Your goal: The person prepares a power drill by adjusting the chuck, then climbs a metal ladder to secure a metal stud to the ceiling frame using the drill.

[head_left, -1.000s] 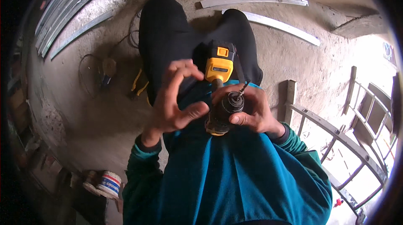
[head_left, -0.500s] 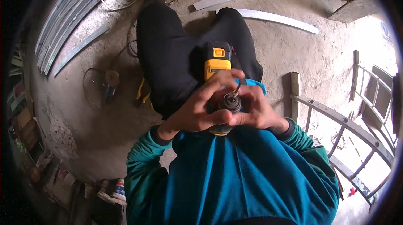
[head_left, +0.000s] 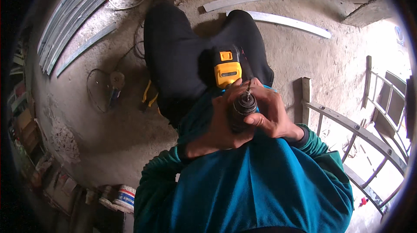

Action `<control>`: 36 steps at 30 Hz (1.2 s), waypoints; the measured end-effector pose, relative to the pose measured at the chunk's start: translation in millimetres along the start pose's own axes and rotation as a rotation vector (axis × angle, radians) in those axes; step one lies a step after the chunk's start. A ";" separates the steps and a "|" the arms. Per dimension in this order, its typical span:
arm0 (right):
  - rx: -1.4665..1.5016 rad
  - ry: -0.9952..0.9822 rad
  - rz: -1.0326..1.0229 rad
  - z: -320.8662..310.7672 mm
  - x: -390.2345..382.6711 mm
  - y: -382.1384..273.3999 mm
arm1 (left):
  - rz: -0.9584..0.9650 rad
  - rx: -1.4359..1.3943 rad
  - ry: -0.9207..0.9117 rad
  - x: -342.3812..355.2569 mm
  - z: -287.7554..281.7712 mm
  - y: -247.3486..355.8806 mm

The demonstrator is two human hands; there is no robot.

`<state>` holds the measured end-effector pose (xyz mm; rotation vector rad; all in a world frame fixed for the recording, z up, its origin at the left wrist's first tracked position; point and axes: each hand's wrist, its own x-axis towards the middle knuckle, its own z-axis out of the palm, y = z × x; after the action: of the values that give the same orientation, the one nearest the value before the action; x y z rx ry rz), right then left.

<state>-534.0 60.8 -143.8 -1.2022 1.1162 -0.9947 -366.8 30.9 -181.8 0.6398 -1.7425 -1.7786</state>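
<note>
Drill (head_left: 243, 108), long axis near upright, bit (head_left: 249, 89) upward

The drill (head_left: 228, 72) looks smooth plastic, its chuck (head_left: 246, 104) metal, the floor (head_left: 289, 52) rough

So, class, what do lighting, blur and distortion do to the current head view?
Head view: glare washes out the floor by the ladder at right; the left hand looks slightly smeared; the metal strips at upper left bow with the fisheye rim; the picture's corners are black.

Wide fisheye view from head height, facing down, close over the lap (head_left: 176, 55)
</note>
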 end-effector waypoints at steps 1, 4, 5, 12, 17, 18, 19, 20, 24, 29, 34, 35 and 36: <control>0.040 0.029 0.016 1.7 0.5 -2.7 | 0.001 0.002 0.001 -2.3 5.1 2.2; 0.270 -0.048 0.152 -1.8 -1.6 3.9 | 0.011 -0.016 0.208 -4.0 4.6 5.8; 0.241 -0.082 0.131 -3.2 -1.1 3.3 | -0.038 -0.163 0.160 -5.8 -11.4 4.3; 0.259 -0.059 0.068 9.3 0.4 8.0 | -0.133 -0.340 -0.262 29.5 -49.0 18.7; 0.207 -0.092 0.152 5.7 2.3 3.7 | -0.220 -0.563 -0.108 27.1 -40.3 28.2; 0.200 -0.045 0.074 10.4 4.7 4.8 | -0.342 -0.747 -0.140 29.7 -40.6 32.7; 0.194 0.001 -0.002 13.2 5.7 6.2 | -0.229 -0.561 -0.244 33.2 -45.5 26.8; 0.195 0.004 -0.002 13.0 4.3 8.0 | -0.232 -0.561 -0.247 30.8 -46.9 20.1; 0.173 -0.122 0.085 10.6 4.4 9.0 | -0.079 -0.403 -0.190 21.5 -45.4 10.2; 0.323 -0.091 0.035 9.3 7.3 14.6 | -0.068 -0.390 -0.254 23.9 -57.9 8.6; 0.271 -0.122 0.098 11.6 7.8 13.6 | -0.078 -0.387 -0.181 23.8 -58.0 13.9; 0.242 -0.116 0.087 12.0 8.5 11.9 | -0.099 -0.398 -0.108 23.5 -55.0 18.1; 0.216 -0.108 0.073 13.7 11.0 11.6 | -0.113 -0.392 -0.119 23.8 -57.1 19.7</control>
<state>-518.5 53.9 -156.3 -1.0221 0.9359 -0.9575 -343.9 -26.9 -163.3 0.4792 -1.3909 -2.1971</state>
